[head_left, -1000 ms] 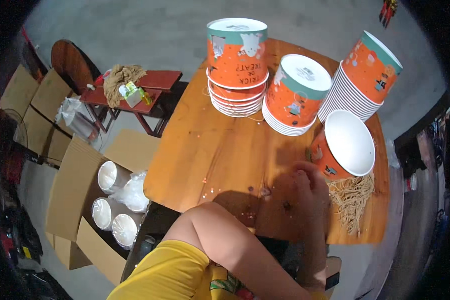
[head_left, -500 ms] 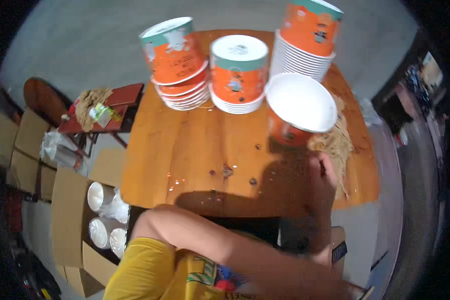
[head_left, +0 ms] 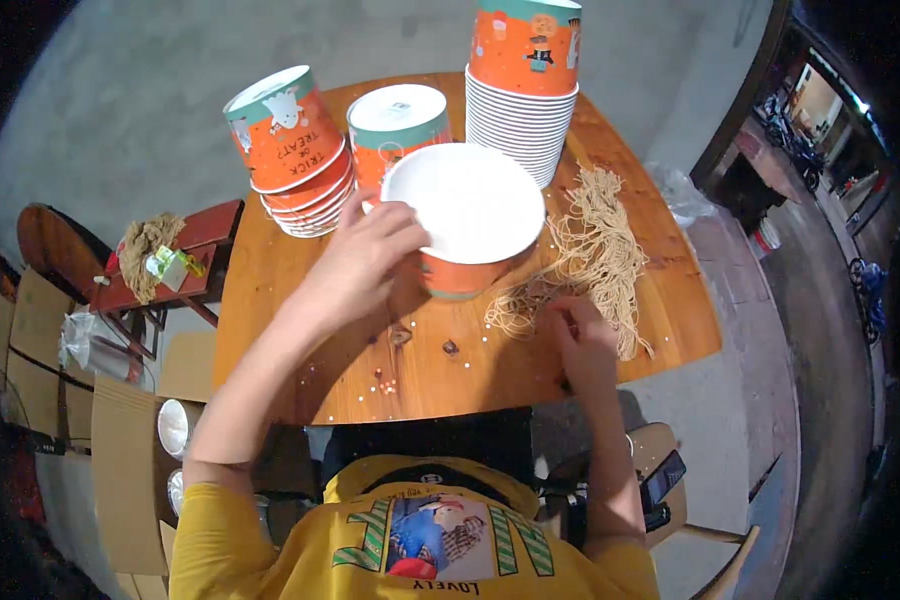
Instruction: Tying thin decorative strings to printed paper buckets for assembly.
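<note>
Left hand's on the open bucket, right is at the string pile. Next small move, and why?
Probably pinch one string free. The right hand rests at the near edge of the tangled string pile with nothing lifted, while the left hand steadies the open paper bucket by its rim.

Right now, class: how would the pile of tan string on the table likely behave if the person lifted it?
The tan string pile looks loose and tangled, so it would probably droop limply and lift in clumps. Its thin strands suggest little weight. Stray ends near the right hand might trail over the wooden table.
</note>
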Tool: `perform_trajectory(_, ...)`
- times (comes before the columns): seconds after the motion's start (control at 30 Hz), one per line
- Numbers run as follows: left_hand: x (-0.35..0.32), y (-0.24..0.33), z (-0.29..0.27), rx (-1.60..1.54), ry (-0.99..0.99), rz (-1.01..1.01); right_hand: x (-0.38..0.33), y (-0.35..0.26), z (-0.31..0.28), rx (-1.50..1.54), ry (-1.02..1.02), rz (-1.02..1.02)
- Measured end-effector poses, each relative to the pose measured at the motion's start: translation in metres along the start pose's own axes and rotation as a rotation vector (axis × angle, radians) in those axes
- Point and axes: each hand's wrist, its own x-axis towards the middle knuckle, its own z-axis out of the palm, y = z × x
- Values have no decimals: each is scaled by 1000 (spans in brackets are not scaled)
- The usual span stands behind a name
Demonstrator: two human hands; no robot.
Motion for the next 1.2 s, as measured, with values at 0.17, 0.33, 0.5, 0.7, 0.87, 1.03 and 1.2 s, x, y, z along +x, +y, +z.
perform_trajectory(0.17,-48,-9,-22,38,-34,-104,24,-11,15,-73,-33,-278)
perform_trajectory(0.33,-59,26,-49,7,121,-126,47,4,44,-313,-133,-384)
perform_trajectory(0.5,-70,108,-97,-231,350,193,55,6,50,-385,-251,-547)
perform_trajectory(0.7,-64,160,-107,-457,520,382,62,-11,43,-91,-313,-491)
perform_trajectory(0.87,-27,218,-70,-490,1079,-198,67,-5,39,260,-303,-171)
perform_trajectory(1.03,-45,146,-74,-405,615,464,63,-27,9,318,-462,-108)
perform_trajectory(1.2,-74,140,-17,-499,167,421,37,-11,1,-39,-458,-250)
